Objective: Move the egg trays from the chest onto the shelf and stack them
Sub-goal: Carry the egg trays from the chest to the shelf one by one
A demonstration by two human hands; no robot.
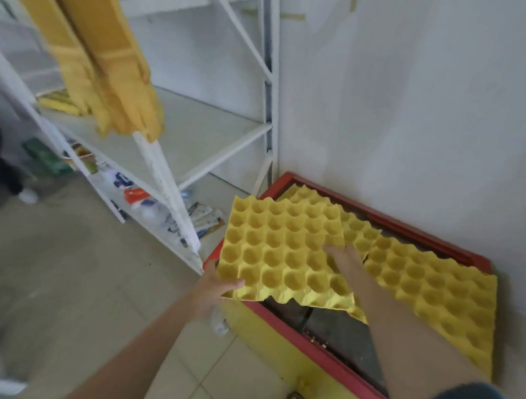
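Room: the white shelf fills the upper left of the frame, its middle board mostly bare; the white wall closes the right side; tiled floor lies open at lower left.
Chest: lower right, red rim, yellow front, tight against the wall and just beside the shelf's foot.
Lifted egg tray: yellow moulded cups, centre frame, tilted, its left edge overhanging the chest rim.
Other egg trays: lying across the chest to the right, overlapping.
Left hand: closed on the lifted tray's near-left corner.
Right hand: fingers pinching the tray's right edge.
Hanging yellow sheets: blurred, upper left.
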